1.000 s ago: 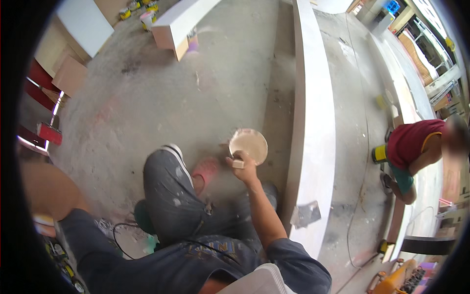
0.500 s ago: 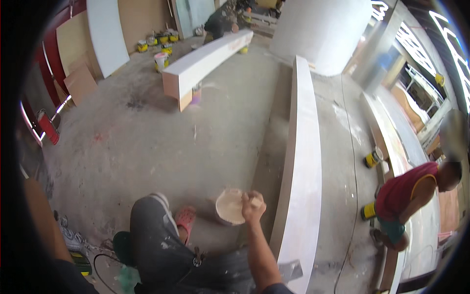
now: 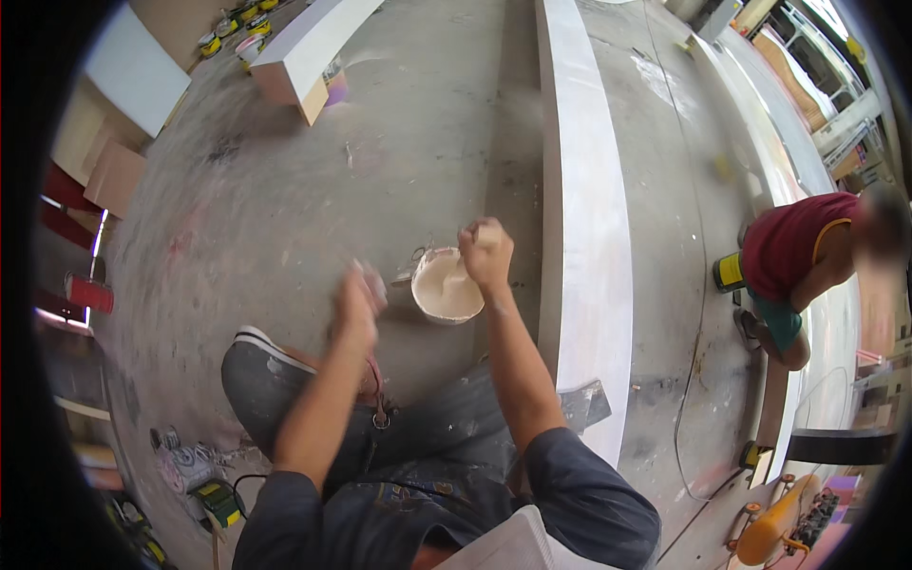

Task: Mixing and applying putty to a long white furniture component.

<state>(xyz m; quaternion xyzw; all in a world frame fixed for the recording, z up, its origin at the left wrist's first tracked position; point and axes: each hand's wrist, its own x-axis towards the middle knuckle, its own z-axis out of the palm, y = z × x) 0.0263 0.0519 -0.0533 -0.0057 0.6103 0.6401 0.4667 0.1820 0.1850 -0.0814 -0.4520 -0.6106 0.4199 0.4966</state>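
A bucket (image 3: 439, 318) of creamy, off-white paste (image 3: 437, 277) stands on the floor in front of my bent legs. My right hand (image 3: 488, 266) is closed around the pale handle (image 3: 487, 236) of a tool, at the bucket's right rim. The tool's lower end is hidden, so its kind does not show. Left of the bucket, my left hand (image 3: 359, 299) hangs in the air, apart from it. Motion smears its fingers, and whether it holds anything is unclear. A long white beam (image 3: 591, 218) runs just right of my right hand.
A grey flat piece (image 3: 584, 404) lies on the beam by my right elbow. Another white beam (image 3: 318, 43) rests on a can at the far left. To the right, a person (image 3: 798, 247) crouches beside a yellow-and-black can (image 3: 729, 273). A cable (image 3: 686, 399) crosses the floor.
The view has tilted down, so the bucket sits higher in the picture. My left hand has come up beside the bucket. My right hand still grips the handle at its rim.
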